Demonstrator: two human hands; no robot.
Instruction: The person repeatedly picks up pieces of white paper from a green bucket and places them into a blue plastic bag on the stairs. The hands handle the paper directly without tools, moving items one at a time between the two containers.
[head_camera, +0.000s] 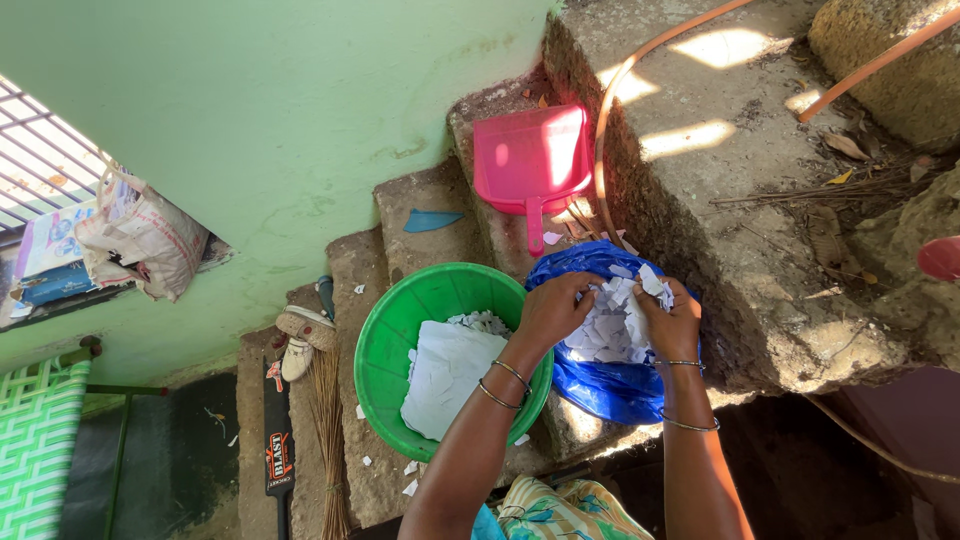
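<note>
White torn paper scraps (612, 325) fill both hands: left hand (553, 308) and right hand (672, 318) are clamped on a bunch over the blue plastic bag (600, 390), so I'd say bagging's underway. More sits in the round green plastic tub (395, 330) on rough concrete steps (700, 200), pink dustpan (530, 160) farther up, by a green wall (260, 110).

Pink dustpan (530, 160) on step, broom (327, 440), white shoes (303, 338), orange hose (640, 60)
</note>
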